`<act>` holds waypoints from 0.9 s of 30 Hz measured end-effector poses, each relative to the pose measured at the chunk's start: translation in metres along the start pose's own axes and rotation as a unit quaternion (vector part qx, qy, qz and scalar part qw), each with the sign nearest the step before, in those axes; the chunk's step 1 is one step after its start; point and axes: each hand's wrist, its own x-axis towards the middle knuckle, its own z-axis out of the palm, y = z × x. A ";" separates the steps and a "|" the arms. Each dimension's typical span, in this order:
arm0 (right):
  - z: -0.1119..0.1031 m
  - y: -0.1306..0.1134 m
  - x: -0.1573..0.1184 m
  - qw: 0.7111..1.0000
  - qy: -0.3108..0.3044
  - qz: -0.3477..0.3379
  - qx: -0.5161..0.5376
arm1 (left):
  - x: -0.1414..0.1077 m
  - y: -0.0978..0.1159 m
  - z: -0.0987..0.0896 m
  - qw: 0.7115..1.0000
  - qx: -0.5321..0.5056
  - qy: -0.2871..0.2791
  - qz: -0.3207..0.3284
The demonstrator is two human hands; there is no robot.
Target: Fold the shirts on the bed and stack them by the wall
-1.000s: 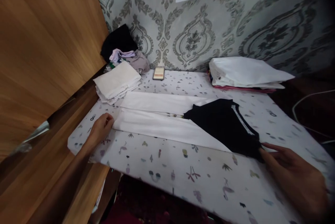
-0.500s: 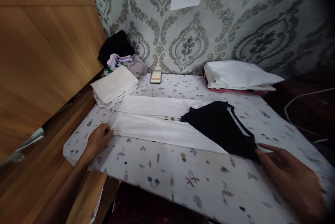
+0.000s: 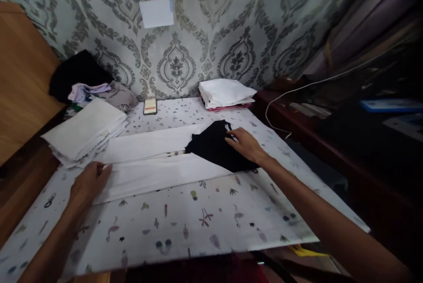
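Observation:
A white and black shirt (image 3: pixel 148 170) lies flat, its long sides folded in toward the middle. A narrow printed strip shows between the white panels, and the black neck end (image 3: pixel 214 146) points right. At the white hem end, my left hand (image 3: pixel 87 181) is closed, thumb and finger pinching the shirt's left edge. My right hand (image 3: pixel 246 144) reaches over the black part with its fingertips at the neckline. Its thumb and forefinger are slightly apart, and the other fingers are partly hidden.
White folded cloths (image 3: pixel 86 131) are stacked beside the hem, with a heap of dark and lilac clothes (image 3: pixel 92 91) behind. A small framed card (image 3: pixel 150 106) and another folded stack (image 3: pixel 226 93) stand near the wall. A white cable (image 3: pixel 297 87) hangs at right.
My right hand has moved from the shirt's near shoulder corner to the far part of the neckline. My left hand stays at the hem. The view has swung right.

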 end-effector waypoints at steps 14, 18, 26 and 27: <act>0.003 0.014 0.044 0.954 -0.039 0.224 0.196 | -0.003 -0.012 0.014 0.996 -0.076 0.047 0.029; -0.002 0.016 0.034 0.954 -0.051 0.221 0.197 | 0.007 -0.029 0.019 0.987 -0.151 0.005 0.053; 0.004 0.013 0.025 0.976 -0.055 0.142 0.153 | 0.015 -0.050 0.024 0.986 -0.155 0.001 0.055; 0.004 0.013 0.025 0.974 -0.057 0.144 0.165 | 0.017 -0.050 0.023 0.988 -0.149 -0.008 0.051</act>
